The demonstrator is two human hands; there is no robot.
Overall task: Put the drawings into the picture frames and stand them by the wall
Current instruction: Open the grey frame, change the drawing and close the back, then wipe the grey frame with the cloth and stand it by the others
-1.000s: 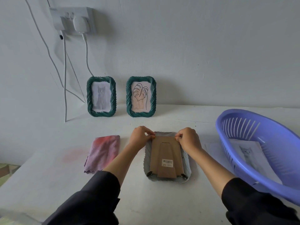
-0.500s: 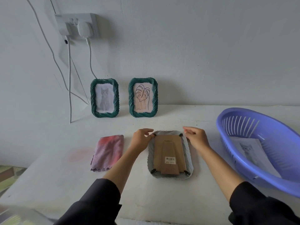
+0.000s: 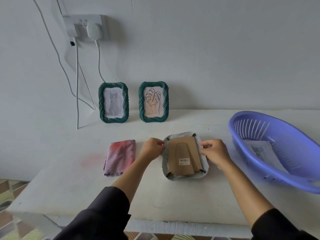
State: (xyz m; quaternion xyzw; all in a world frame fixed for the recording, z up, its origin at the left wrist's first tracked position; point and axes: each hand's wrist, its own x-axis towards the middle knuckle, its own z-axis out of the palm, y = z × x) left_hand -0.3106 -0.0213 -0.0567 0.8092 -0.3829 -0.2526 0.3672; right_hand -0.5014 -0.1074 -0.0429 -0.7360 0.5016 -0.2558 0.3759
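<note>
— What sits nearest, at the bottom?
— Two dark sleeves (image 3: 103,213), then two hands. The left hand (image 3: 152,150) curls its fingers onto the left edge of a pale frame (image 3: 184,177). The right hand (image 3: 214,153) pinches the frame's right edge between thumb and forefinger.
— How many frames there?
— One, face down on the white table (image 3: 69,179) just below centre. Its brown backing board (image 3: 183,151) faces up and carries one barcode sticker (image 3: 184,161).
— Beside it?
— One pink-purple cloth (image 3: 120,156) lies left of centre, apart from the left hand. At the right edge, one purple basket (image 3: 270,172) holds one cat drawing (image 3: 259,149).
— Further back?
— Two green frames stand at the wall, centre-left: the cat frame (image 3: 113,119) and, near its right, the leaf frame (image 3: 153,119). Upper left, there is one wall socket (image 3: 81,23) with one white plug (image 3: 93,30) and hanging cables (image 3: 77,84).
</note>
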